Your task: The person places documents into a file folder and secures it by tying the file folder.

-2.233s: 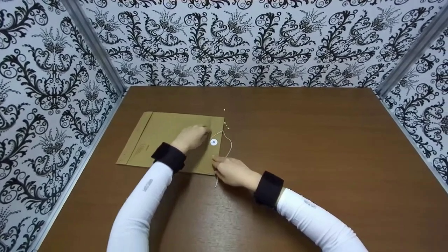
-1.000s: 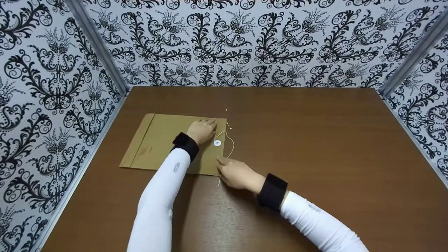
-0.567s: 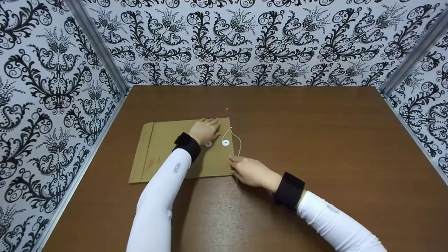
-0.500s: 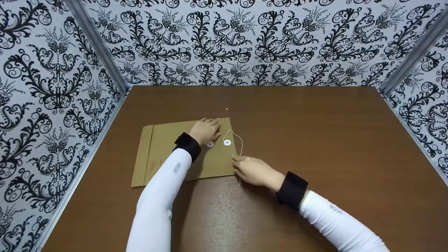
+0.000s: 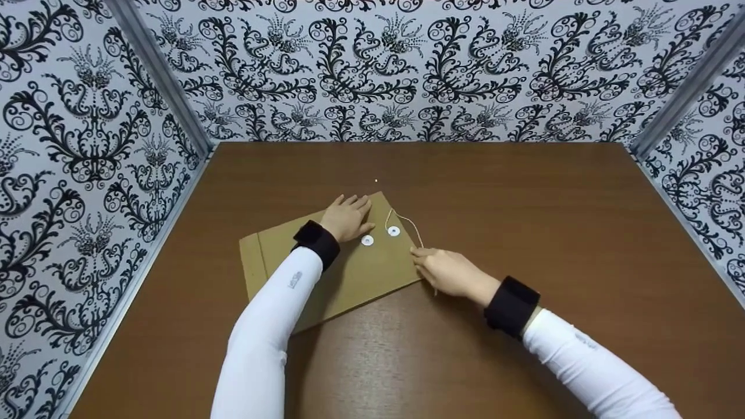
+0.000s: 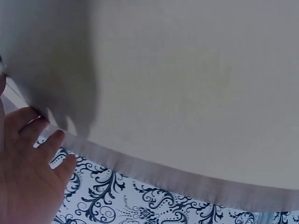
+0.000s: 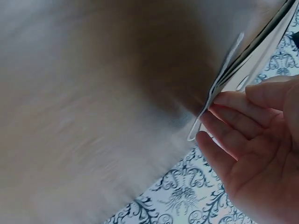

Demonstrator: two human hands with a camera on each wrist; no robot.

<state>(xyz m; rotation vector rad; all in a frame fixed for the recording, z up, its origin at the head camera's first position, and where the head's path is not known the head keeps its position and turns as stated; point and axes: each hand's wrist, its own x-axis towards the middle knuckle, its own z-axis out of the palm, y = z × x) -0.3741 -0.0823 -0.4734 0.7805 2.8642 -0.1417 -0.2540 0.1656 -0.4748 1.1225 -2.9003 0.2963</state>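
A tan string-tie envelope (image 5: 372, 267) lies aslant on the table, with two white paper buttons, one (image 5: 394, 231) near its right edge and the other (image 5: 367, 240) beside my left thumb. A thin pale string (image 5: 410, 220) loops out past that edge and runs under my right hand. My left hand (image 5: 344, 221) rests palm down on the envelope's far part, fingers spread. My right hand (image 5: 451, 272) grips the envelope's right edge near the close corner. In the right wrist view, its fingertips meet the string (image 7: 205, 109) and the envelope's edge.
The brown wooden table (image 5: 524, 203) extends around the envelope. A tiny pale speck (image 5: 376, 180) lies beyond it. Black-and-white patterned walls (image 5: 442, 70) enclose the back and sides, with grey metal strips (image 5: 169, 75) at the corners.
The left hand opened flat onto the envelope. The right hand moved right and slightly away with its edge, so the envelope slid right and turned counterclockwise. A second button came out from under the left hand.
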